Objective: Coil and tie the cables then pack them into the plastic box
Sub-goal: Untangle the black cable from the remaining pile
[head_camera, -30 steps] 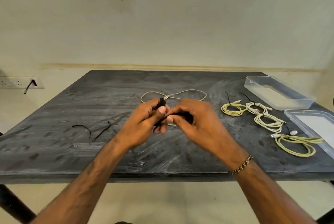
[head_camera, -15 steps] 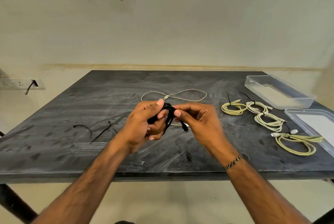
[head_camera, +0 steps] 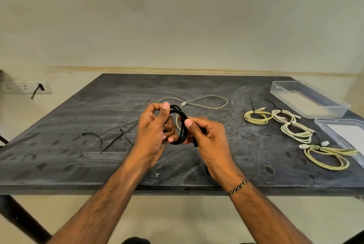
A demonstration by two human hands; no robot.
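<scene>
Gripping a coiled black cable at the centre of the frame, both hands hold it up above the dark table. The left hand has its fingers curled round the coil's left side, thumb raised against the top of the loop. The right hand pinches the coil's right side between thumb and curled fingers; a braided bracelet sits on that wrist.

Behind the hands, a loose beige cable lies uncoiled on the table in a flat figure of eight. Right of centre, four coiled and tied cables lie in a row running toward the right edge: a yellow coil, a white coil just beside it, a larger white coil and a long yellow coil nearest the lower right. At the upper right of the table stands a clear plastic box, with its lid lying just below it at the frame's right edge.

Left of centre, two black zip ties lie on the table. A wall socket strip is at the far left.
</scene>
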